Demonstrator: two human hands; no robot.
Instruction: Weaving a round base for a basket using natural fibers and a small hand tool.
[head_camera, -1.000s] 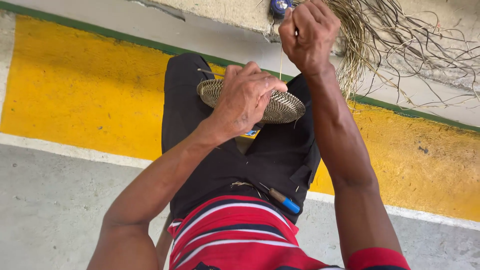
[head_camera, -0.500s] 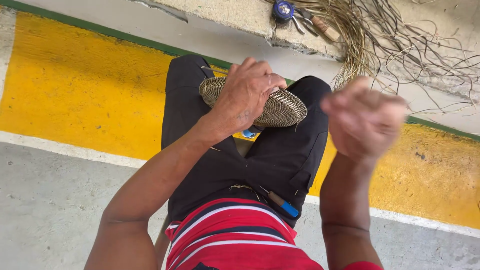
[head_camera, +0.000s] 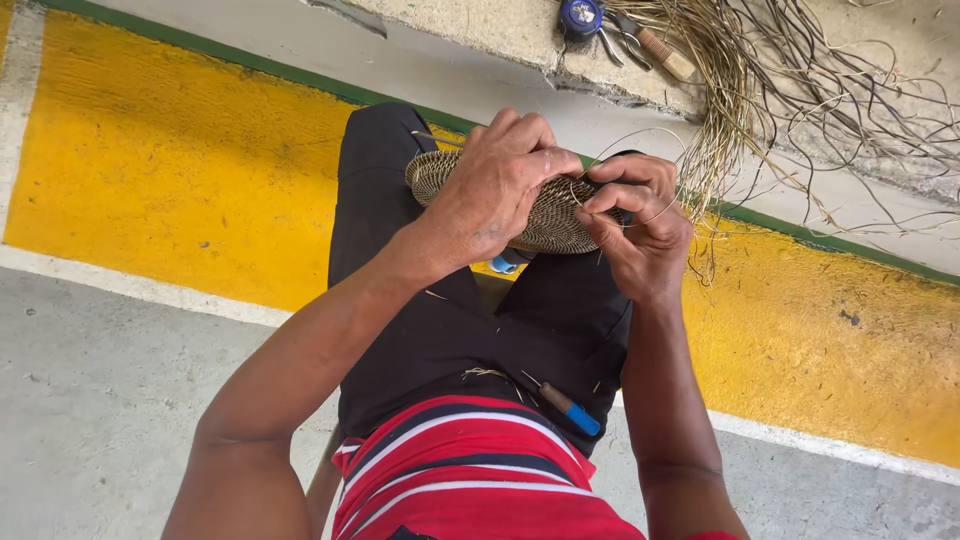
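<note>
Right hand (head_camera: 640, 225): grip is closing thumb against forefinger on a thin pale strand (head_camera: 655, 150), which is looping up in an arc above the knuckles and running back toward the rim of the woven disc (head_camera: 545, 215). The remaining fingers are curling under the disc's right edge.

Left hand (head_camera: 500, 180): grip is clamping down over the top of the disc, fingers folded across its far rim. Thumb position cannot be told from this view. The hand is covering the disc's middle, so only the left rim and the right part are showing.

Disc location: it is resting across the person's lap, over the knees of the dark trousers (head_camera: 420, 330), not lying on the floor.

Judged step: a stitch is being drawn tight at the right rim of the coil. The next move probably calls for steady tension on the strand while the left hand is keeping the disc from turning; a slack pull could leave the coil loose.

Surroundings: a blue-handled tool (head_camera: 570, 410) is lying on the lap near the striped shirt (head_camera: 470, 470). Beyond the knees, on the concrete ledge (head_camera: 480, 30), a bundle of loose fibre (head_camera: 760, 70) is spreading out beside pliers (head_camera: 625, 35), a wooden-handled tool and a round blue object (head_camera: 580, 15). The floor's yellow painted band (head_camera: 170, 170) is passing beneath the legs.
</note>
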